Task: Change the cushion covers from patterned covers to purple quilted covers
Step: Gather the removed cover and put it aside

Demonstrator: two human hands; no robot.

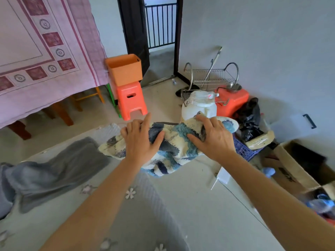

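Observation:
A fluffy patterned cover (pixel 178 140), cream with blue and dark patches, hangs crumpled in the air in front of me. My left hand (pixel 140 138) grips its left part, thumb pressed into the fabric. My right hand (pixel 211 136) grips its right part near the upper edge. Below my arms a quilted cover (pixel 145 211) with small flower marks, grey-lilac in this light, lies spread flat. A grey cloth (pixel 59 171) lies crumpled at the left. Whether a cushion is inside the patterned cover cannot be told.
An orange bin (pixel 125 69) sits on an orange stool (pixel 131 99) by an open doorway. A table with a pink cloth (pixel 45 51) stands at left. A white jug (pixel 199 107), wire rack (pixel 208 77), blue crate (pixel 243 147) and cardboard boxes (pixel 297 167) crowd the right.

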